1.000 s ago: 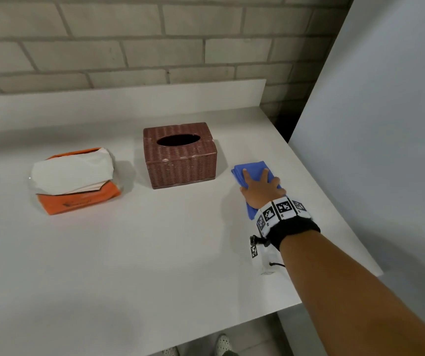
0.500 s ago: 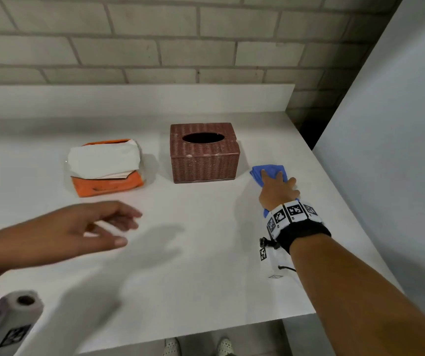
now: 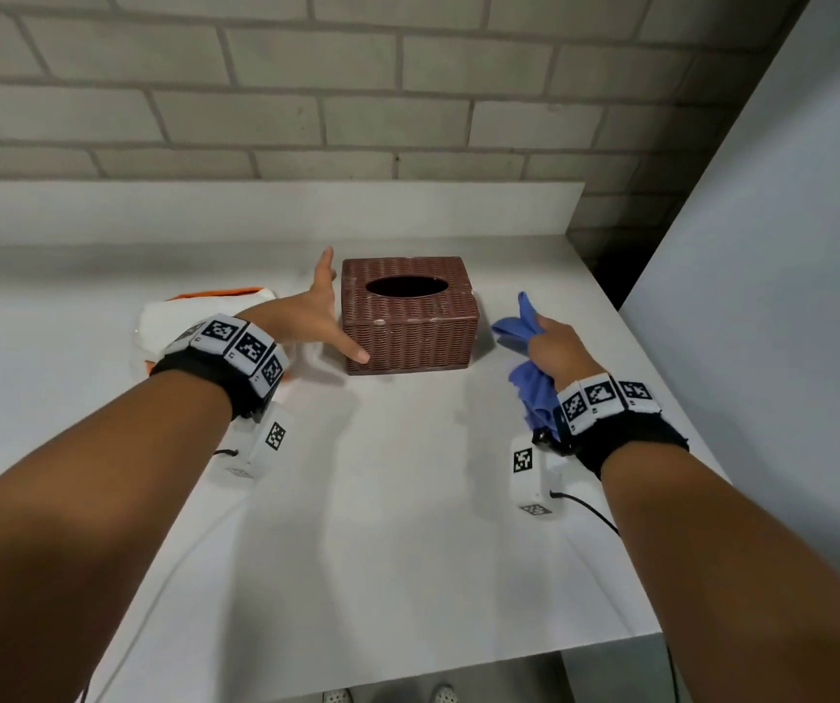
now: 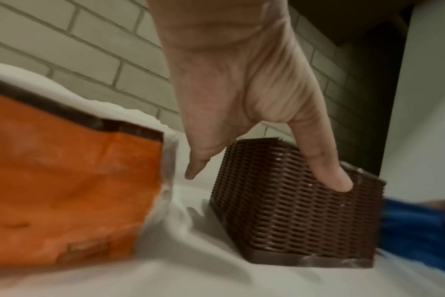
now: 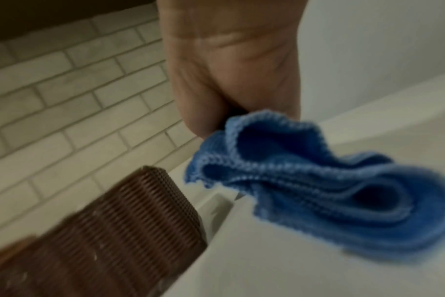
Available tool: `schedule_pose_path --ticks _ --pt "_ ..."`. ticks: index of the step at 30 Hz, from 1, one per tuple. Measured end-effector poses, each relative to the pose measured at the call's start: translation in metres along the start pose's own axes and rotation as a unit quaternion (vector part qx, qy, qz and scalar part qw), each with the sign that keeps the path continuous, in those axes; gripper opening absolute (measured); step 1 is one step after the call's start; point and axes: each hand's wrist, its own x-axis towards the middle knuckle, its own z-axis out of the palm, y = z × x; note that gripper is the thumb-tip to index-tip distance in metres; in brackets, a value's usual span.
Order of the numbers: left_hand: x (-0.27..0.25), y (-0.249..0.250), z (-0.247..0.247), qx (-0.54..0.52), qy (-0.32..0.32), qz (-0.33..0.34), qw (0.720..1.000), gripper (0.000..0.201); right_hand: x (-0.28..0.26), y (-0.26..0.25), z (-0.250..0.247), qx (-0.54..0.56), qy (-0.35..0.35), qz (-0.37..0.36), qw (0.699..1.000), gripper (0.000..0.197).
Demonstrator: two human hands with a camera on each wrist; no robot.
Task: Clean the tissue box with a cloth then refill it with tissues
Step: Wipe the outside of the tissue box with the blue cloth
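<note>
A brown wicker tissue box (image 3: pixel 409 317) stands upright near the middle of a white table (image 3: pixel 357 525), its oval slot dark, no tissue showing in it. At its nine o'clock the left hand (image 3: pixel 319 317) spreads wide, thumb touching the box's front corner — not yet clasping it. At three o'clock the right hand (image 3: pixel 557 347) clutches a bunched blue cloth (image 3: pixel 527 378), apart from the box. Farther toward nine lies an opened orange tissue pack (image 4: pixel 71 180). Wiping seems not yet begun; refilling remains.
</note>
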Motion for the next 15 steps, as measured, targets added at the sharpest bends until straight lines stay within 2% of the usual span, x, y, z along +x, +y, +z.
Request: schedule_pose_path --ticks 3,6,9,11,15 --pt "0.005 -0.004 -0.002 -0.001 -0.019 -0.013 1.0 0.145 0.002 -0.011 0.003 0.148 -0.024 -0.009 0.989 0.038" --pt "0.01 -0.01 0.0 -0.032 -0.025 -0.022 0.999 0.142 0.003 -0.019 0.01 0.206 -0.049 0.001 0.977 0.044" --pt "0.017 -0.014 0.002 -0.051 -0.028 -0.019 0.998 0.148 0.004 -0.025 0.017 0.277 -0.075 0.002 0.958 0.047" --pt "0.019 -0.014 0.003 -0.062 -0.034 -0.006 0.997 0.142 0.003 -0.028 0.02 0.315 -0.083 0.014 0.945 0.048" --pt "0.025 -0.014 0.005 -0.116 -0.036 0.022 0.992 0.125 0.005 -0.026 0.022 0.333 -0.11 0.023 0.936 0.064"
